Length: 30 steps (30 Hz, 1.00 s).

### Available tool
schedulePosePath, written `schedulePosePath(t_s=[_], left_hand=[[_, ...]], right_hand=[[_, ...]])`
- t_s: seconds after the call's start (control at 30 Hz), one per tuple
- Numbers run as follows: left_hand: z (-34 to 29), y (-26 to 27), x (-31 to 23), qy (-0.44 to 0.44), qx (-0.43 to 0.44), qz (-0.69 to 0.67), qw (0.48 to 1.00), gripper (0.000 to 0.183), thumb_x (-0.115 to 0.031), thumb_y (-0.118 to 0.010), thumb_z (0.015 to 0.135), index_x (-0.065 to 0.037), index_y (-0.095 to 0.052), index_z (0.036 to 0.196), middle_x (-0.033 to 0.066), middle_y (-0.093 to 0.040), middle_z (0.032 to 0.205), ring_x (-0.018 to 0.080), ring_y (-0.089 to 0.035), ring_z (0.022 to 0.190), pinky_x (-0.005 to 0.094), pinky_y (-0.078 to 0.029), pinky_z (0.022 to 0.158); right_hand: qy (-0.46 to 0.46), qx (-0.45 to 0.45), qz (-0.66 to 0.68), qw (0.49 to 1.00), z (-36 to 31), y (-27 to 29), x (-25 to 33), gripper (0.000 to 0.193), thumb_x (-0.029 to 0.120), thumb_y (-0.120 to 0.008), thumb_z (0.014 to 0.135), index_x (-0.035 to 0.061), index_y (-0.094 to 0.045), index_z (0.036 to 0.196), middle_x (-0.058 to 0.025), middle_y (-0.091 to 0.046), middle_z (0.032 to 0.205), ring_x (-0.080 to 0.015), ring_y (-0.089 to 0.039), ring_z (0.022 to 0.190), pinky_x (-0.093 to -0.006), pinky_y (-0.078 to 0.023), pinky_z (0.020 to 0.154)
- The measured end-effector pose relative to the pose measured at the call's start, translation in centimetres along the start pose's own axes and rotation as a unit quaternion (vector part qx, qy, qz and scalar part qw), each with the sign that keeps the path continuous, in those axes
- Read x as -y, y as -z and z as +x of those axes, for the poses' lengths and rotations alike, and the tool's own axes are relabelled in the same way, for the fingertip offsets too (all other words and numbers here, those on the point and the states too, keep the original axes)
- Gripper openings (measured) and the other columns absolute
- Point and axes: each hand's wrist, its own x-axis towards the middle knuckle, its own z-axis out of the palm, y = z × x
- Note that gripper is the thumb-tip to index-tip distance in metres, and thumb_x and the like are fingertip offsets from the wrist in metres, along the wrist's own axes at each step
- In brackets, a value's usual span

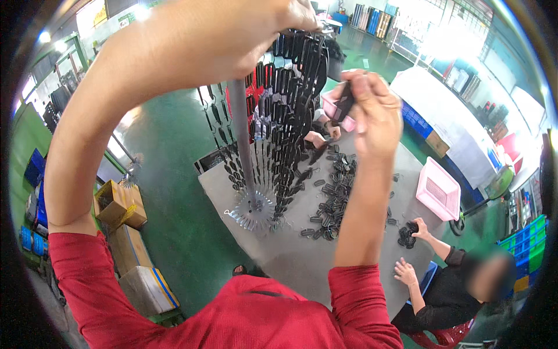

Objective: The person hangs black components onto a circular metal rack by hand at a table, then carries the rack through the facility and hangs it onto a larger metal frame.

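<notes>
A grey table (290, 250) stood on a green floor (168, 198). The left arm arched up from eight o'clock, its left hand (268, 34) at twelve, atop the hanging black strands (290, 116); whether it gripped them, I couldn't tell. The right forearm rose steeply from five o'clock; at two, its right hand (376, 110) pinched a black piece (345, 100) between thumb and fingers.

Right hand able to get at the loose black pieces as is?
Likely yes: the loose black pieces lie uncovered on the table, though the right hand holds a black part.
</notes>
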Motion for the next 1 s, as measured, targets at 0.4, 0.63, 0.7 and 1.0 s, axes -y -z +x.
schedulePosePath(t_s=[0.4,0.63,0.7,1.0], left_hand=[[-0.4,1.3,-0.3,0.058,0.031,-0.092,0.994,0.043,-0.004,-0.045,0.079,0.003,-0.044,0.122,0.0191,-0.053,0.115,0.0305,-0.051,0.109,0.0386,-0.039,0.097],[0.9,0.3,-0.2,0.067,0.047,-0.068,0.994,0.041,-0.004,-0.047,0.076,0.005,-0.049,0.116,0.0199,-0.056,0.111,0.0302,-0.055,0.102,0.0373,-0.042,0.093],[0.9,1.6,-0.9,0.066,0.066,-0.081,0.992,0.038,-0.001,-0.047,0.075,0.006,-0.052,0.111,0.0192,-0.057,0.108,0.0294,-0.056,0.101,0.0362,-0.043,0.091],[0.4,-0.2,0.2,0.066,0.032,-0.060,0.996,0.037,0.004,-0.046,0.073,0.009,-0.053,0.109,0.0202,-0.058,0.105,0.0302,-0.056,0.099,0.0351,-0.044,0.089]], right_hand=[[-0.192,-0.079,-0.645,0.735,-0.6,22.1,-8.7,0.037,0.019,-0.066,0.077,0.0041,-0.048,0.106,-0.0080,-0.064,0.085,-0.0113,-0.059,0.062,-0.0265,-0.044,0.050],[0.223,-0.108,-0.352,0.903,-1.4,2.1,-2.0,0.023,0.017,-0.065,0.077,0.0064,-0.060,0.097,-0.0051,-0.063,0.081,-0.0156,-0.060,0.060,-0.0274,-0.045,0.052],[0.311,-0.102,-0.404,0.854,-1.4,-1.9,-0.7,0.023,0.017,-0.065,0.077,0.0069,-0.060,0.097,-0.0065,-0.063,0.077,-0.0175,-0.060,0.057,-0.0281,-0.044,0.048],[0.067,-0.001,-0.084,0.994,0.8,-4.2,-0.6,0.014,0.011,-0.059,0.084,0.0015,-0.065,0.092,-0.0054,-0.065,0.070,-0.0001,-0.036,0.038,-0.0150,-0.025,0.036]])
